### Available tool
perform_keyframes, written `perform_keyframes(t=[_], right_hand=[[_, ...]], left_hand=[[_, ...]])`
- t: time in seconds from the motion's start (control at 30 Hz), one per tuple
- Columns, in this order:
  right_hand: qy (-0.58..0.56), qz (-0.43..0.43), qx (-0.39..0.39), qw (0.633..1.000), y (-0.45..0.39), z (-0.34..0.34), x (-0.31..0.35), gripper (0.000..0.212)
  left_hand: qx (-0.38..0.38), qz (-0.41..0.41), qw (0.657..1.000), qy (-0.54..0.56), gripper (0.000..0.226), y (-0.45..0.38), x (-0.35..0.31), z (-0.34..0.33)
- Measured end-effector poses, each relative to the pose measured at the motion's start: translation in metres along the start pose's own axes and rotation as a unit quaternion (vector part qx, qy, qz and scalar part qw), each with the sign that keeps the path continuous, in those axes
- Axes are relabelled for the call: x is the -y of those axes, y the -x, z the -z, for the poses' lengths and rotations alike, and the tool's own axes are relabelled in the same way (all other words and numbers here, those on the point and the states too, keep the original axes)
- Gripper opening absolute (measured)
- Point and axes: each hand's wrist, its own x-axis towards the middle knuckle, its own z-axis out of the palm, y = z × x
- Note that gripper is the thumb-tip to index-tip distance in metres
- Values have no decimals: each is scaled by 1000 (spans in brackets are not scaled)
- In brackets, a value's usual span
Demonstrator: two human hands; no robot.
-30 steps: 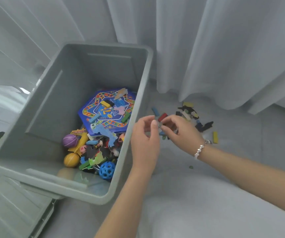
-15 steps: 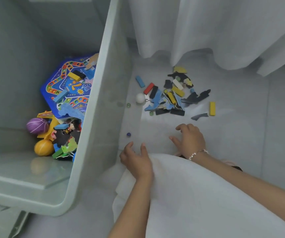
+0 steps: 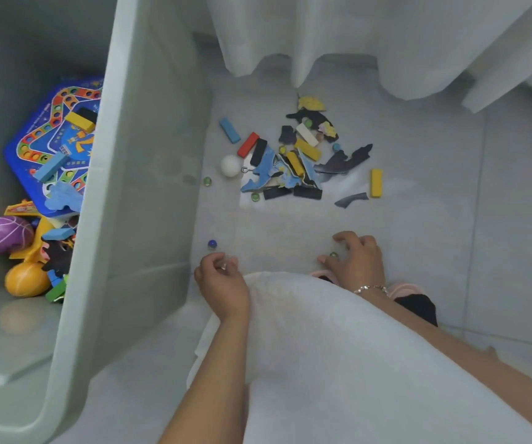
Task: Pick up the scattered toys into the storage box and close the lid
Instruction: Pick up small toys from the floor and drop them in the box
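Observation:
The grey storage box [image 3: 149, 155] stands open at the left, holding a blue game board [image 3: 50, 136], a purple ball [image 3: 3, 233], an orange ball [image 3: 26, 278] and small pieces. A heap of scattered blocks and puzzle pieces [image 3: 296, 158] lies on the floor to its right, with a white ball [image 3: 230, 165]. My left hand [image 3: 221, 278] is low by the box wall, fingers curled round a small clear marble [image 3: 223, 266]. A blue marble [image 3: 212, 243] lies just above it. My right hand [image 3: 356, 259] pinches a green marble [image 3: 332, 254] on the floor.
White curtains [image 3: 354, 36] hang at the back, reaching the floor behind the heap. My white garment [image 3: 338, 357] covers the near floor between my arms. Green marbles [image 3: 207, 181] lie near the box wall. A yellow block [image 3: 376, 183] lies apart at the right.
My hands left the heap and dropped toward me to the floor. The view swung closer and to the right. Now each hand's fingers close on a marble.

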Motion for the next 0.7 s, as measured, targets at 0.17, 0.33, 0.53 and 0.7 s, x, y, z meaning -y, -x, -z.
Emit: perform_keyframes(t=[0.17,0.33,0.53,0.7], right_hand=[[-39,-13,12,999,-2,0,-7,30],[-52,-5,1,999,-9,-9,-5,17],[-95,0,-15,995,-11,-11,-3,18],[-144,-11,-33,989,-15,-6,0,19]], left_hand=[[-17,-1,1000,23,38,-9,-3,-2],[8,-5,1000,7,50,-18,0,-1],[14,-21,1000,-17,36,-26,-3,0],[25,-58,998,-28,13,-32,-11,-3]])
